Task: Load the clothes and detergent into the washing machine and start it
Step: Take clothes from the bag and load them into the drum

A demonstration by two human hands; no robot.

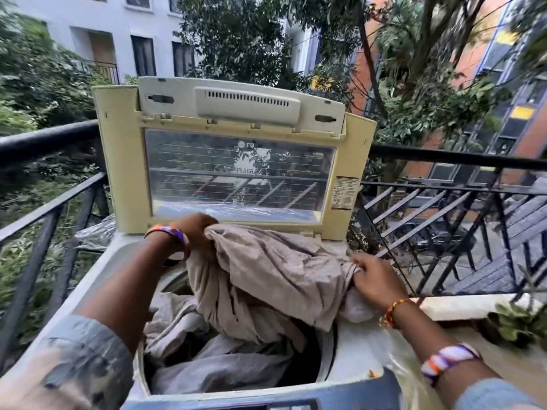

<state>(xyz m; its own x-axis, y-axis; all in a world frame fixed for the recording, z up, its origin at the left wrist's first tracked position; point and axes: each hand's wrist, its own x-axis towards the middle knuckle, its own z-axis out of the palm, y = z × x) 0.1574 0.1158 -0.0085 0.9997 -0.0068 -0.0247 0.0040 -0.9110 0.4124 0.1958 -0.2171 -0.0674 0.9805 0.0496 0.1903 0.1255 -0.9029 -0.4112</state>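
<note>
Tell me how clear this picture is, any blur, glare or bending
Head view: soft daylight, no hard shadows; wide-angle bends the railing and buildings; edges smear, especially the near sleeve; the lid window reflects trees; the beige cloth and both hands, left, right, are fairly sharp.

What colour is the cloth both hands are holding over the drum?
The cloth is plain beige, unpatterned; the head view shows it.

— How many machines out here?
— One washing machine (97, 279), with one lid (236, 155) standing open.
— Hands?
— Two: one left hand (195, 232), one right hand (376, 279).
— Bands on the arms?
— Three: one on the left wrist (168, 233), two on the right arm (393, 312).
— Clothes?
— One beige cloth (272, 279) on top (how many lie beneath it in the drum, I cannot tell).
— Plants?
— One potted plant (515, 324).
</note>
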